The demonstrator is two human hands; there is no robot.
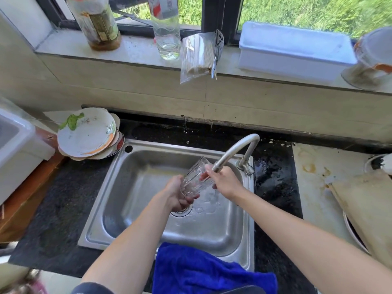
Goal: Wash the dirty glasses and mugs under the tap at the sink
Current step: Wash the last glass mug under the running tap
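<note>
Kitchen counter, dark speckled stone [61, 200], beneath a window looking onto green growth. Set into it: one stainless steel sink [135, 211], single basin, wet at the bottom, drain partly hidden behind the left hand.

Tap [235, 152]: curved metal spout mounted at the sink's right rear corner, outlet over the basin.

Glass [196, 179]: clear, faceted tumbler, held tilted above the basin, mouth toward the rear left, just beside the tap outlet. Water splashing below it.

Left hand [178, 195]: closed around the base of the glass.

Right hand [226, 182]: fingers pressed against the glass's upper side; thumb hidden, so a full grip could not be confirmed.

Blue cloth [212, 270]: draped over the sink's front rim.

Stack of dirty plates [87, 134]: on the counter at the sink's left rear corner, green scrap on top.

Windowsill: brown-stained bottle [95, 22], clear bottle [166, 28], bag of wooden sticks [197, 54], white lidded box [294, 49].

Right of the sink: stained pale board [318, 187].
</note>
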